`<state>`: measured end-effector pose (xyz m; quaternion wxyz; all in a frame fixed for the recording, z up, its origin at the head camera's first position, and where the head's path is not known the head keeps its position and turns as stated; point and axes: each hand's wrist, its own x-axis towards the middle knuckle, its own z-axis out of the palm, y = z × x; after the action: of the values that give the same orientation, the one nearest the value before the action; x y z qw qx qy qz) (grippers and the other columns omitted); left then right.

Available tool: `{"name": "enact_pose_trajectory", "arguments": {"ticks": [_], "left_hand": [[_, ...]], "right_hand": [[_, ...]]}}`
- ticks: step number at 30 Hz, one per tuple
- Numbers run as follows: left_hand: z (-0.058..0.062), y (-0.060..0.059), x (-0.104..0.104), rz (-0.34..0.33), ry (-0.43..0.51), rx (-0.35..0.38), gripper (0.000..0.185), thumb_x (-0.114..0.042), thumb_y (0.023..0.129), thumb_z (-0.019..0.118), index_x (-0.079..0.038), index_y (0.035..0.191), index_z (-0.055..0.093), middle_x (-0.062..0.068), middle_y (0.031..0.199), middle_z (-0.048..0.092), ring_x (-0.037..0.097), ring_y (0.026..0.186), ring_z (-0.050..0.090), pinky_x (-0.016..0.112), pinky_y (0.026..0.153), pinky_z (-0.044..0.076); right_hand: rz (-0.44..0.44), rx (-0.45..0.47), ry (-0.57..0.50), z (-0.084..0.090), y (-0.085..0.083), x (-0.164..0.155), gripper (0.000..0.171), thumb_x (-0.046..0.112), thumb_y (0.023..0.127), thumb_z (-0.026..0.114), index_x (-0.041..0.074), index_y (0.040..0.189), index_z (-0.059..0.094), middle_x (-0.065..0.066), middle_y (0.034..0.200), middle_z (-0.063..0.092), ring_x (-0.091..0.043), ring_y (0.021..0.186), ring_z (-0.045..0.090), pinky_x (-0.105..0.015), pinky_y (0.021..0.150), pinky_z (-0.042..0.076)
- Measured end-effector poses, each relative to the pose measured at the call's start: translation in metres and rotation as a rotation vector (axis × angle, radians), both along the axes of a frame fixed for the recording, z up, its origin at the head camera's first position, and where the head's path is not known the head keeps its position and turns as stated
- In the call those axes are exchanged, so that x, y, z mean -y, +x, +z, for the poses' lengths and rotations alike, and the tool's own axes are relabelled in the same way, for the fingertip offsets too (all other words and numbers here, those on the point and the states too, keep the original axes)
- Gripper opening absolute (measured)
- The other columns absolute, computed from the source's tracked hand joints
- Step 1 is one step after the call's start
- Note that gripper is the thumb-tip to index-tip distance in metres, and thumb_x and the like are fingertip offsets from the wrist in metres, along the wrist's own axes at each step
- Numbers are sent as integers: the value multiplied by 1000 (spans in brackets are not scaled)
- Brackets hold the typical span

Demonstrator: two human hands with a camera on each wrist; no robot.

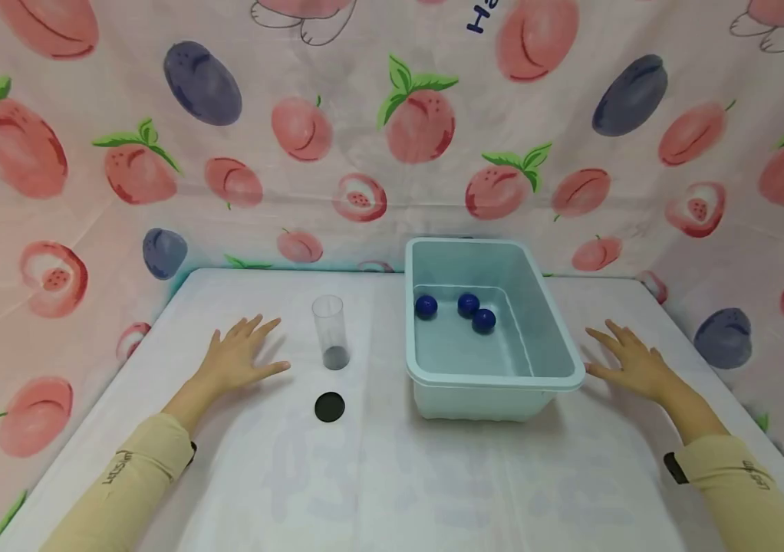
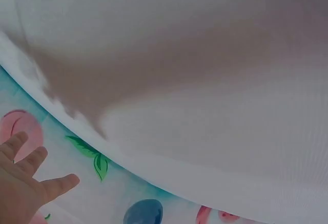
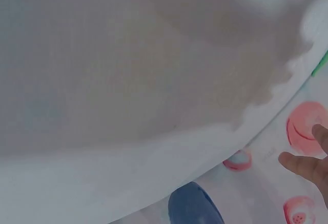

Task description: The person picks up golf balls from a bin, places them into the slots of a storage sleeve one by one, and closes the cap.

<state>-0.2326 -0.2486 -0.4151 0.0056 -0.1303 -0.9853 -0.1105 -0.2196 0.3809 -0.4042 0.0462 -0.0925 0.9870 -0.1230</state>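
My left hand (image 1: 236,360) is spread with its fingers apart, left of a clear plastic cylinder (image 1: 331,330) that stands upright on the table; it holds nothing. A round black disc (image 1: 330,407) lies in front of the cylinder. At the right, my right hand (image 1: 634,363) is also spread and holds nothing, its thumb close to the right wall of a light blue plastic bin (image 1: 495,381); whether they touch I cannot tell. Inside the bin lie three dark blue balls (image 1: 484,320). The left wrist view has the left fingers (image 2: 59,187) at its lower left; the right wrist view has the right fingers (image 3: 302,166) at its edge.
A white-covered table (image 1: 378,491) bears all these things. Behind it and at both sides hangs a pink cloth (image 1: 364,69) printed with peaches and dark plums. The bin's rim rises well above the tabletop, near the back edge.
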Motion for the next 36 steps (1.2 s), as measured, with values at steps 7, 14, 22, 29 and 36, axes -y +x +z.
{"name": "enact_pose_trajectory", "arguments": {"ticks": [7,14,22,29,36], "left_hand": [[0,3,0,-37,-23,-80,72,-53,87,57,-14,144,37,24,144,40,47,132,34,73,102,21],[-4,2,0,-72,49,-171,57,-38,88,61,-8,135,49,21,131,55,43,119,50,60,95,41],[1,2,-7,-56,80,-185,48,-34,89,61,-9,130,55,20,126,60,41,115,55,58,90,45],[5,-1,-14,-60,123,-179,42,-32,88,62,-7,122,62,18,123,62,40,116,55,56,95,44],[10,-8,-24,-60,201,-206,42,-32,87,63,-8,121,62,15,118,66,36,111,59,53,92,46]], "right_hand": [[13,-49,39,-3,0,0,74,53,88,55,1,138,38,-35,145,25,-58,128,24,-81,91,21],[17,-62,46,-6,4,0,71,51,89,55,-4,132,46,-36,140,33,-57,124,32,-75,92,30],[12,-108,-26,-4,7,2,63,44,91,56,-7,128,50,-36,132,44,-54,121,40,-69,96,34],[-10,-158,-138,-1,8,6,53,36,93,56,-8,124,54,-33,125,53,-52,116,47,-65,93,38],[-28,-254,-198,4,9,19,43,26,94,57,-9,119,57,-34,115,59,-50,102,56,-61,82,47]]}}
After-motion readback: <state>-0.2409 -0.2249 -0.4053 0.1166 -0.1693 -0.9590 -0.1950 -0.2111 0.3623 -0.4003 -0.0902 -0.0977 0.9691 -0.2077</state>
